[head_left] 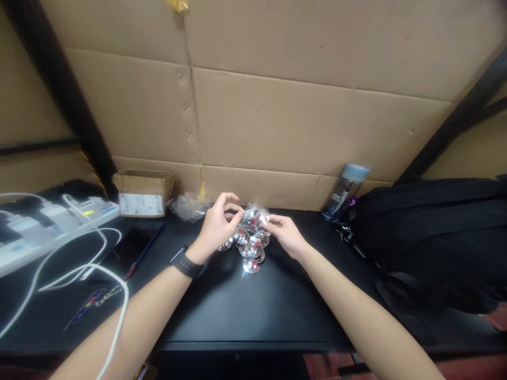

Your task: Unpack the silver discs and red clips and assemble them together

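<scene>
On a black table (pixel 253 311) against a cardboard wall, fingertips of the left hand (pixel 217 226) and right hand (pixel 284 236) pinch a clear plastic packet (pixel 254 214) at the far middle. Shiny metal discs (pixel 252 249) lie just beneath it, and a water bottle (pixel 344 193) stands to the right.

Black table (pixel 253 311) below, backed by a wall of cardboard sheets (pixel 297 121). At far left, white power strip (pixel 59 221) with plugs in it, white cables (pixel 79 269) looping off across the tabletop. Next to it, against the wall, small open cardboard box (pixel 144 192) with a white label. In front of the box, dark phone (pixel 129 247) lying flat, pen (pixel 146 249) along its right edge. At right, blue-capped clear bottle (pixel 345 192) upright, just beside a slumped black backpack (pixel 431 237).
</scene>
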Demonstrator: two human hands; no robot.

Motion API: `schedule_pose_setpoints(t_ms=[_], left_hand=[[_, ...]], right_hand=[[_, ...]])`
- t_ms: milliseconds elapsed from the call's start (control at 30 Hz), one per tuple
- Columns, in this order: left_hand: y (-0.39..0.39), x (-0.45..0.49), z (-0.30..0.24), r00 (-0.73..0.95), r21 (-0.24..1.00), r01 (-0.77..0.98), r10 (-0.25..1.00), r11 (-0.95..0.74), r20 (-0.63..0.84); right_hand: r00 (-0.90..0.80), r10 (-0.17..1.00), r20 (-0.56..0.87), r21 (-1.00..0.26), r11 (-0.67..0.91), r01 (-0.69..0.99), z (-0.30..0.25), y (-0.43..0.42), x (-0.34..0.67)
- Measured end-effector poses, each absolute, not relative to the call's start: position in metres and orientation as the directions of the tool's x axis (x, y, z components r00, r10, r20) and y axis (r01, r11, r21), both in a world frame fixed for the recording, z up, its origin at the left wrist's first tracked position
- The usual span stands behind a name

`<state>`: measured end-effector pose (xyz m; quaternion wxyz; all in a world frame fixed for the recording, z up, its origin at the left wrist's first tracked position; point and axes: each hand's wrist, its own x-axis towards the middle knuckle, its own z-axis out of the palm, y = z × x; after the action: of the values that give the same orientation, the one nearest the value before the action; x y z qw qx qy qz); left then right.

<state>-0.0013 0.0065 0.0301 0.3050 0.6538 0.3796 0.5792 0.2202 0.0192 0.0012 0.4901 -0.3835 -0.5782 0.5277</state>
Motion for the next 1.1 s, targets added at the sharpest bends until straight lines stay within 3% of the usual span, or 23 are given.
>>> schedule_pose_setpoints(t_ms=[267, 467, 667, 867, 967, 1100], left_hand=[[0.004, 0.001, 0.034, 0.017, 0.891, 0.019, 0.891, -0.454, 0.454], [0.001, 0.001, 0.039, 0.037, 0.879, -0.182, 0.89, -0.441, 0.454], [-0.002, 0.003, 0.041, 0.005, 0.87, -0.175, 0.883, -0.461, 0.469], [0.033, -0.023, 0.027, -0.235, 0.847, 0.057, 0.818, -0.528, 0.526], [0.055, -0.057, 0.026, -0.376, 0.825, 0.302, 0.736, -0.477, 0.563], [0.067, -0.102, 0.033, -0.516, 0.798, 0.471, 0.616, -0.377, 0.595]], right_hand=[[-0.243, 0.966, 0.091, -0.994, 0.072, -0.085, -0.006, 0.017, 0.212], [-0.286, 0.948, 0.14, -0.987, 0.11, -0.118, 0.0, 0.013, 0.212], [-0.318, 0.931, 0.179, -0.979, 0.138, -0.149, 0.011, 0.007, 0.211], [-0.102, 0.954, 0.282, -0.956, 0.289, 0.05, 0.01, 0.019, 0.222], [-0.014, 0.949, 0.316, -0.942, 0.315, 0.115, 0.011, 0.025, 0.23], [0.009, 0.937, 0.348, -0.928, 0.343, 0.147, 0.014, 0.027, 0.234]])
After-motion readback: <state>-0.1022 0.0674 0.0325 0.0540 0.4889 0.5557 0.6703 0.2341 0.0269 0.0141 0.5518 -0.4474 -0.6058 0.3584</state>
